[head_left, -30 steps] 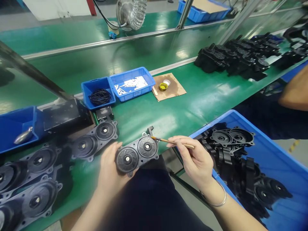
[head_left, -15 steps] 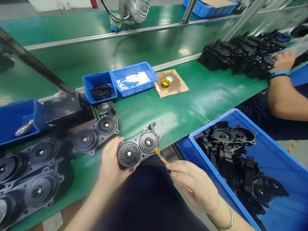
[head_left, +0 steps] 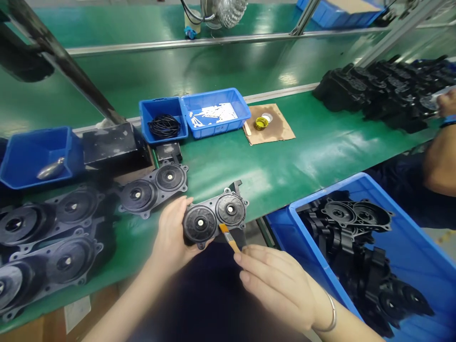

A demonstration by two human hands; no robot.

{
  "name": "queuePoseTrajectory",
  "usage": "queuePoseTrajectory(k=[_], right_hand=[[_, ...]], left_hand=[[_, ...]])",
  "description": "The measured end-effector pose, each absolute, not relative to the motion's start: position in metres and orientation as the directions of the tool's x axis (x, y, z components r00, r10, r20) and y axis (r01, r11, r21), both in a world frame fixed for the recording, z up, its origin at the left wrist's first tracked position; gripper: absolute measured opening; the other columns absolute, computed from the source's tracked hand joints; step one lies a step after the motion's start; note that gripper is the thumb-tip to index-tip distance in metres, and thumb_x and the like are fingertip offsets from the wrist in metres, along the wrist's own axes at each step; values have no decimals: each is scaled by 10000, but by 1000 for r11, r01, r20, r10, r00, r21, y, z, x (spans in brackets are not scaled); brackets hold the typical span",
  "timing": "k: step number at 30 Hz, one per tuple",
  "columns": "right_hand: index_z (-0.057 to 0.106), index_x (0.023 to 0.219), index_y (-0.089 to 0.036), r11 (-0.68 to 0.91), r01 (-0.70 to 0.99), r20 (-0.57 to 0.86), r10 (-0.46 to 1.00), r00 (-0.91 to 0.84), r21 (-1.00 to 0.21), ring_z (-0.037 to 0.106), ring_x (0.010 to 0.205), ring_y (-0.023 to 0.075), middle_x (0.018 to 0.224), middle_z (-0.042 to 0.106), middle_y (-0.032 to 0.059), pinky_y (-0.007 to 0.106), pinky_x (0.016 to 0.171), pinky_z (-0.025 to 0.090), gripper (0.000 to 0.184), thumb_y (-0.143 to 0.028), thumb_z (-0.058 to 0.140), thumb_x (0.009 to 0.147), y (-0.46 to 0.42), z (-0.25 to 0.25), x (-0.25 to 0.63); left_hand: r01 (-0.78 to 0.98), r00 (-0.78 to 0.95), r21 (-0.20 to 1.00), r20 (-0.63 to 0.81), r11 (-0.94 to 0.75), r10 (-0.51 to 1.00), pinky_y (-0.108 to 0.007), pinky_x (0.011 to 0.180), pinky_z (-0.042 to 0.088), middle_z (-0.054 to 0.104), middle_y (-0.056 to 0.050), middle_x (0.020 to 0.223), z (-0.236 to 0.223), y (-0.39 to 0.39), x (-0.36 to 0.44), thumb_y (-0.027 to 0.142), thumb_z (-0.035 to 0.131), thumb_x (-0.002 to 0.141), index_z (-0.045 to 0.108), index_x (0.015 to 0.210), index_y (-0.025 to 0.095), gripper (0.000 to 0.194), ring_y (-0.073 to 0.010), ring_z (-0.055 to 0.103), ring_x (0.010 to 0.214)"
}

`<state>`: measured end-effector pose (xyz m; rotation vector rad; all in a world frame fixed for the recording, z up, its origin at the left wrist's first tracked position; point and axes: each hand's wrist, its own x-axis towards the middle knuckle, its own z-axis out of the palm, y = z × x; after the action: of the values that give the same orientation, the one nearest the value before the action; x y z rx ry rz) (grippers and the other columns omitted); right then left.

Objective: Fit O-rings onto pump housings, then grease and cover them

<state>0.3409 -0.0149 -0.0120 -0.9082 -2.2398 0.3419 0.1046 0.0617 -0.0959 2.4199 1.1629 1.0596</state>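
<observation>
My left hand (head_left: 173,232) is closed round the left end of a black two-lobed housing (head_left: 215,213), held up near the bench's front edge. Each lobe carries a round dark disc with a pale centre. Pinched in my right hand (head_left: 280,282) is a small flat paintbrush (head_left: 228,236) with a wooden handle. Its orange-tinted bristles meet the housing's lower rim between the two discs. Just left of my left hand, a similar housing (head_left: 154,187) lies on the green bench, and several more housings (head_left: 53,256) lie farther left.
Beyond my hands, a yellow-filled lid (head_left: 261,123) sits on stained cardboard (head_left: 285,130). Blue bins hold black rings (head_left: 164,126) and white strips (head_left: 217,113). A large blue crate (head_left: 423,247) of black parts stands at right. A co-worker's arm (head_left: 441,156) reaches toward black assemblies (head_left: 384,90).
The paintbrush has moved from the housing's upper right rim, round its right end, to the lower edge between the discs. The view has shifted, and a co-worker's hand has appeared at right.
</observation>
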Motion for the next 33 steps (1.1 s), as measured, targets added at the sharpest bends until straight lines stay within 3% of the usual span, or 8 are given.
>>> queuePoseTrajectory(k=[10,14,18,22,26,33], right_hand=[[624,1114,-73,719,526,496,694,-521,-454,663,1030,264,1051,701,174,394,862,614,239,-24,453,954,-10,-15,348],[595,1199,-92,692,556,415,722,-554,-461,663,1036,274,1102,685,180,416,859,614,315,-17,412,954,-22,-12,367],[546,1285,-92,694,559,429,720,-545,-455,608,1130,301,1163,656,191,458,876,590,408,24,447,906,-34,-13,383],[483,1358,-200,532,545,390,846,-362,-648,643,1030,220,1168,660,107,358,807,588,569,77,475,861,-24,-6,376],[526,1274,-234,426,416,348,903,-253,-803,672,869,181,1026,686,52,305,733,583,440,19,507,914,6,0,359],[564,1160,-222,457,449,303,877,-373,-768,686,805,179,957,687,43,280,718,578,219,-112,540,972,44,-1,348]], left_hand=[[566,425,516,485,-642,764,-550,1066,408,542,-207,1322,-96,61,103,404,791,733,192,1499,147,1006,-356,458,1297],[569,430,520,472,-637,769,-559,1063,407,540,-201,1326,-96,61,104,405,784,737,178,1503,161,1007,-357,455,1299],[564,435,514,480,-646,762,-557,1075,396,540,-210,1319,-97,62,104,398,801,719,171,1501,139,1037,-353,451,1302],[557,439,518,480,-649,759,-551,1086,389,536,-215,1322,-97,62,103,379,805,718,188,1492,126,1022,-352,446,1308],[551,436,526,481,-648,761,-561,1074,395,540,-211,1328,-97,62,103,401,784,738,175,1499,149,1006,-357,450,1306],[530,441,540,484,-654,756,-563,1069,396,532,-212,1341,-96,61,102,404,757,771,146,1509,158,989,-355,437,1318]])
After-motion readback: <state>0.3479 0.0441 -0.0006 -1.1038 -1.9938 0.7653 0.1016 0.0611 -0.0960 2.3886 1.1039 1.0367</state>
